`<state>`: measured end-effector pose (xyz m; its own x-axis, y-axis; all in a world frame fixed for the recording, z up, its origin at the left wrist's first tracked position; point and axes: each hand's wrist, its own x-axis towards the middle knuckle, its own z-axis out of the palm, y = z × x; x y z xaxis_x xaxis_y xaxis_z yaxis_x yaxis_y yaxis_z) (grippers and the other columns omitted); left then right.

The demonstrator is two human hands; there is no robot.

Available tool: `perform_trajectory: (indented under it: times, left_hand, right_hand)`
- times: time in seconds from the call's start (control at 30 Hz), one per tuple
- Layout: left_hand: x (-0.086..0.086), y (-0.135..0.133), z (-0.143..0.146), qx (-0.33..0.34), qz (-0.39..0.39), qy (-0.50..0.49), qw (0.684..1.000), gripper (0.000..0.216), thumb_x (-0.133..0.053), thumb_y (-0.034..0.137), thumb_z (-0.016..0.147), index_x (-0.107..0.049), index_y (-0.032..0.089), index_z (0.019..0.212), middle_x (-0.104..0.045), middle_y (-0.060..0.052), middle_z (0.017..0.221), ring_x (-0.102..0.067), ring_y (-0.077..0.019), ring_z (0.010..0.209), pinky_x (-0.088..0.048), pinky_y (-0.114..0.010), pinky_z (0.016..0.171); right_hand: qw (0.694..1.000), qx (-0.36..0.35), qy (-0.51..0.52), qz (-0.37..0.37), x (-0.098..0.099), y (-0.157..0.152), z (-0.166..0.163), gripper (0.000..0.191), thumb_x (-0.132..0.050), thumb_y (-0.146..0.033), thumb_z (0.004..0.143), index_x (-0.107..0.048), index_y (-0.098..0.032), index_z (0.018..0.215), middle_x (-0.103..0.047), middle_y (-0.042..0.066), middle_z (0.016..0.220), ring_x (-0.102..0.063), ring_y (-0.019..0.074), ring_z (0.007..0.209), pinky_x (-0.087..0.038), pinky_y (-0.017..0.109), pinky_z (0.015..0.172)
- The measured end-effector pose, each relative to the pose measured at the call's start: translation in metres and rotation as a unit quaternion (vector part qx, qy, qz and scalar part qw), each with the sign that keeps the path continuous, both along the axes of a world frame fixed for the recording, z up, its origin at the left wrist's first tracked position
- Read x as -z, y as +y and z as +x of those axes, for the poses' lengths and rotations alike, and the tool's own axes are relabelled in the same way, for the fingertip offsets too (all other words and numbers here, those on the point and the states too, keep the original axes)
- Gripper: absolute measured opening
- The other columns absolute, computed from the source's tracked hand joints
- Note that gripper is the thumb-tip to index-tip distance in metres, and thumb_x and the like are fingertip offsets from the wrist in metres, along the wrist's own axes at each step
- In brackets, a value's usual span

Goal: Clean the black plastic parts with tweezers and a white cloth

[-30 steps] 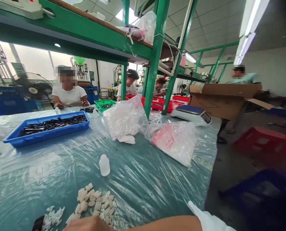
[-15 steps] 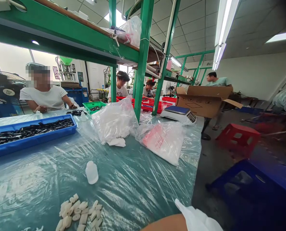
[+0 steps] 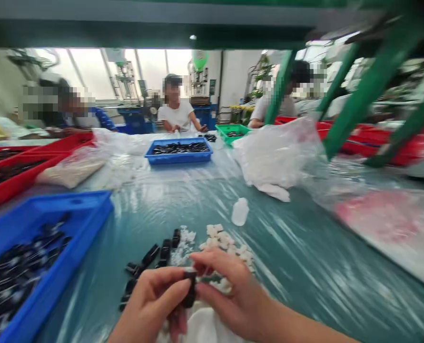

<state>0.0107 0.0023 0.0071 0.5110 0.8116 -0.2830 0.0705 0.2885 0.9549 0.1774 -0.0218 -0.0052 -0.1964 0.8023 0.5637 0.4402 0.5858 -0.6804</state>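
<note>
Low in the middle, my left hand (image 3: 154, 300) pinches a small black plastic part (image 3: 189, 291) upright between thumb and fingers. My right hand (image 3: 235, 295) is close against its right side, thumb and fingers curled together; whatever they hold is too small and blurred to make out. Beyond my fingers lie a heap of cream-coloured small pieces (image 3: 228, 240) and a scatter of tiny clear pieces (image 3: 183, 245). Several more black parts (image 3: 149, 256) rest just left of these. A small white translucent bottle (image 3: 240, 212) stands behind the cream heap.
A blue tray (image 3: 101, 209) of black parts is at my left, with red bins (image 3: 12, 188) behind it. Another blue tray (image 3: 178, 161) sits farther off. White plastic bags (image 3: 276, 157) and a green frame post (image 3: 369, 90) are on the right. Co-workers sit across the table.
My view has swung left and down from the table's right edge. Both hands are now visible, with a black part in the left; before, only part of an arm showed at the bottom.
</note>
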Motion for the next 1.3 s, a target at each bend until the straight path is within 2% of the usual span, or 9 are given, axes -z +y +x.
perform_trajectory:
  times: [0.07,0.2,0.33,0.47,0.6,0.9,1.1,1.3]
  left_hand:
    - [0.0038,0.005,-0.0017,-0.002,-0.056,-0.068,0.996,0.034,-0.062,0.044,0.073,-0.064,0.01,0.068,-0.054,0.0,0.044,-0.046,-0.0057,0.035,-0.035,-0.014,0.036]
    - [0.0005,0.0078,-0.001,0.006,-0.089,-0.141,0.986,0.034,-0.054,0.037,0.08,-0.067,0.006,0.072,-0.059,-0.004,0.052,-0.049,-0.0056,0.036,-0.036,-0.012,0.034]
    - [-0.001,0.0081,-0.0001,0.008,-0.117,-0.168,0.979,0.034,-0.051,0.033,0.083,-0.069,0.004,0.082,-0.062,-0.007,0.055,-0.053,-0.0072,0.037,-0.039,-0.012,0.034]
    - [0.0007,0.0089,-0.0002,0.0,-0.132,-0.18,0.975,0.034,-0.049,0.03,0.084,-0.069,0.003,0.085,-0.067,-0.012,0.066,-0.055,-0.0076,0.038,-0.041,-0.012,0.035]
    - [0.0014,0.0089,-0.0008,-0.005,-0.139,-0.19,0.972,0.035,-0.047,0.029,0.084,-0.069,0.002,0.083,-0.068,-0.014,0.069,-0.056,-0.0076,0.038,-0.041,-0.012,0.034]
    - [0.0025,0.0103,0.0015,0.011,-0.135,-0.21,0.968,0.039,-0.044,0.031,0.086,-0.068,0.002,0.076,-0.068,-0.015,0.074,-0.057,-0.008,0.039,-0.042,-0.013,0.034]
    - [0.0052,0.0098,0.002,0.005,-0.128,-0.199,0.971,0.039,-0.048,0.033,0.083,-0.064,0.004,0.062,-0.062,-0.009,0.056,-0.057,-0.0095,0.038,-0.042,-0.013,0.034]
    - [0.0032,0.0089,0.0016,0.008,-0.11,-0.17,0.979,0.03,-0.055,0.03,0.075,-0.066,0.003,0.068,-0.056,-0.005,0.046,-0.052,-0.008,0.034,-0.039,-0.012,0.032]
  right_hand:
    - [0.999,-0.019,-0.005,-0.025,-0.0027,0.0007,0.0047,0.041,-0.061,-0.011,0.075,-0.052,-0.018,0.114,-0.063,0.005,0.09,-0.059,0.0138,0.077,-0.05,0.027,0.073]
    - [0.999,-0.031,-0.027,-0.032,-0.0053,-0.0006,0.0066,0.053,-0.068,-0.011,0.069,-0.051,-0.023,0.117,-0.063,0.003,0.096,-0.059,0.0124,0.074,-0.051,0.024,0.07]
    - [0.998,-0.029,-0.043,-0.044,-0.0047,-0.0018,0.0038,0.058,-0.068,-0.006,0.065,-0.05,-0.024,0.117,-0.063,0.001,0.097,-0.059,0.0123,0.074,-0.052,0.023,0.068]
    - [0.996,-0.013,-0.061,-0.067,-0.0021,-0.0017,0.0027,0.066,-0.069,-0.004,0.061,-0.049,-0.025,0.12,-0.062,0.002,0.1,-0.061,0.0126,0.074,-0.053,0.024,0.07]
    - [0.994,0.002,-0.079,-0.08,-0.001,-0.0012,0.0023,0.064,-0.07,-0.006,0.061,-0.05,-0.023,0.119,-0.062,0.004,0.106,-0.063,0.0133,0.074,-0.054,0.027,0.073]
    - [0.996,-0.027,-0.044,-0.071,-0.0016,-0.0001,0.0012,0.057,-0.067,-0.006,0.067,-0.049,-0.027,0.117,-0.06,0.0,0.104,-0.06,0.0094,0.073,-0.053,0.019,0.067]
    - [0.996,-0.047,-0.021,-0.077,-0.0002,0.0008,-0.0001,0.054,-0.066,-0.004,0.068,-0.05,-0.03,0.112,-0.059,-0.003,0.1,-0.059,0.0082,0.075,-0.052,0.017,0.067]
    - [0.996,-0.052,-0.03,-0.069,-0.0007,0.0011,-0.0024,0.046,-0.065,-0.009,0.072,-0.05,-0.03,0.11,-0.06,-0.002,0.098,-0.061,0.0096,0.075,-0.054,0.017,0.065]
